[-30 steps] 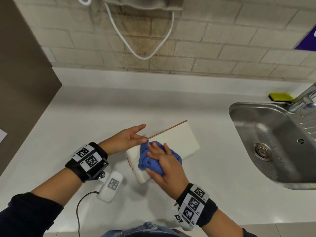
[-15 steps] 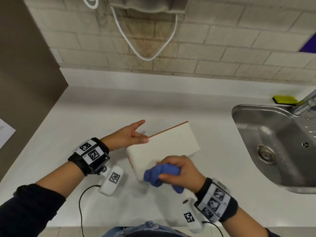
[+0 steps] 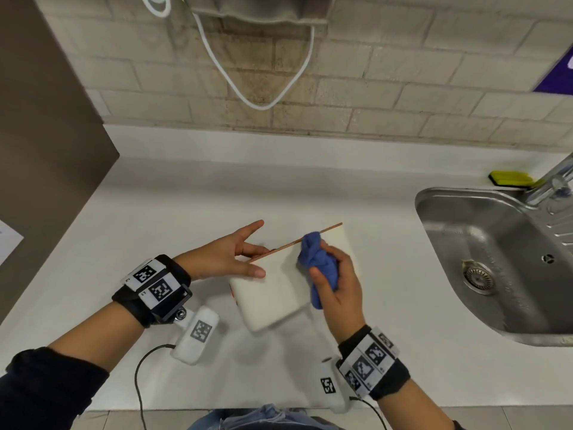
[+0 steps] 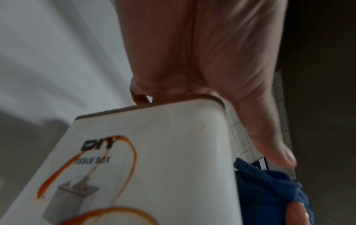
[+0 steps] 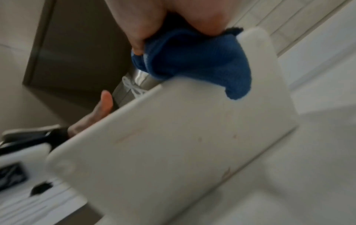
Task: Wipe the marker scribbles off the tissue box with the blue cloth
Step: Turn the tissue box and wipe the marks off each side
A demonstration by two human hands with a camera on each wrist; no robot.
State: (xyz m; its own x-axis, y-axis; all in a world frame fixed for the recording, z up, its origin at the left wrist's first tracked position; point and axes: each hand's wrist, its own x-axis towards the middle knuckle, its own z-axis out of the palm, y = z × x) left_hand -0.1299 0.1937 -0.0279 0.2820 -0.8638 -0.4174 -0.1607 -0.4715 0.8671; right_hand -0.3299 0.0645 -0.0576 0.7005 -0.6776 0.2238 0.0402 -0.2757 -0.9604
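A white tissue box (image 3: 273, 293) lies on its side on the white counter, its thin wooden lid edge facing away. My left hand (image 3: 248, 259) steadies it at the far left corner: the thumb lies on the upper face, other fingers sit behind the lid edge, and the index finger points away. My right hand (image 3: 338, 280) grips the bunched blue cloth (image 3: 319, 265) and presses it on the far part of the upper face. In the left wrist view, orange marker scribbles (image 4: 131, 152) loop over the printed end face. The right wrist view shows the cloth (image 5: 202, 60) on the box (image 5: 173, 144).
A steel sink (image 3: 434, 212) with a tap (image 3: 552, 181) is set into the counter on the right, with a yellow sponge (image 3: 510, 178) behind it. A white cable (image 3: 257, 100) hangs on the brick wall. A brown panel (image 3: 46, 135) borders the left side.
My right hand drew the cloth from the middle of the upper face to the near end, then carried it to the far end by the lid edge. My left hand stayed in place.
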